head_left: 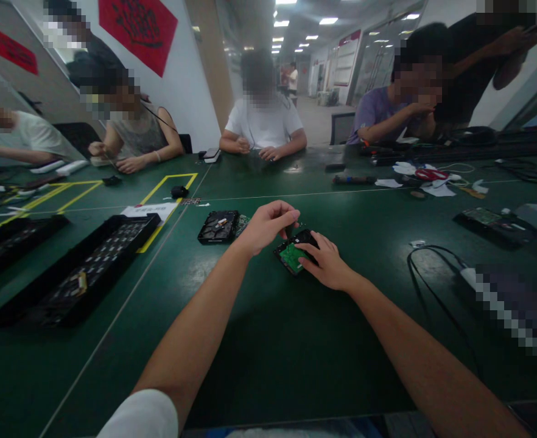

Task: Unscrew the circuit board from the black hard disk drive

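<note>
A hard drive [291, 258] with a green circuit board facing up lies at an angle on the table in front of me. My right hand [326, 261] holds it down from the right, its fingers spread over the far edge and across the board. Above the drive's far left edge, my left hand [275, 224] is closed in a pinch; a thin dark piece shows under the fingers, too small to name. Left of my left hand sits another black hard drive [214, 227] with a small part on top. Partly behind my wrist lies a loose circuit board [242, 225].
Long black trays [108, 258] stand at the left, one with small parts inside. A looped black cable [426, 277] lies to the right, near another drive [492, 224]. Several people sit across the green table [268, 353], with papers and tools [353, 180] near them.
</note>
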### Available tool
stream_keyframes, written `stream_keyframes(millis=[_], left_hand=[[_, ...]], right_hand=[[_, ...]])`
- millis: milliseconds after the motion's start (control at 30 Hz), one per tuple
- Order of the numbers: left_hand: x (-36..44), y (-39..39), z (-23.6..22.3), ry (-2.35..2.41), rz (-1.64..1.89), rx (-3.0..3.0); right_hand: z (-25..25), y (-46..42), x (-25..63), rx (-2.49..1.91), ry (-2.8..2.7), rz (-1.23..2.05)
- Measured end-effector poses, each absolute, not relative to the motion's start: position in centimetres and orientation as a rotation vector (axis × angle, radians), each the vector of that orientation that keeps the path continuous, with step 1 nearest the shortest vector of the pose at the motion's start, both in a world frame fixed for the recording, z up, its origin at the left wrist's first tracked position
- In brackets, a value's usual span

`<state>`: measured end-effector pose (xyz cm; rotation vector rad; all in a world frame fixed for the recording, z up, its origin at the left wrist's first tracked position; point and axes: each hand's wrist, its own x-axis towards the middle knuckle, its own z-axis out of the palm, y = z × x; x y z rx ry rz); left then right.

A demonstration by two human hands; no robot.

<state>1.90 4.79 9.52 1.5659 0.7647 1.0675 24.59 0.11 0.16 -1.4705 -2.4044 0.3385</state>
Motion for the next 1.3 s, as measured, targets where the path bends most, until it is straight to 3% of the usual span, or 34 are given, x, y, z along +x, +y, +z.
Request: stream_keyframes(millis=[500, 800, 1067, 1300], left_hand=[[2.34, 4.67, 9.09, 0.877, 1.119, 1.613], [2.06, 4.75, 9.68, 0.663, 1.007, 1.433], [2.22, 4.83, 9.29, 0.918, 1.191, 1.518], [1.87, 4.78, 9.63, 0.742, 1.049, 1.461]], right_hand=[[0.03, 0.17, 24.62, -1.463, -2.409, 0.323], [0.37, 0.09, 24.56, -1.501, -2.405, 0.371], [0.22, 0.08, 24.47, -1.484, -2.399, 0.338], [0.40, 0.07, 24.52, -1.483, -2.411, 0.352]])
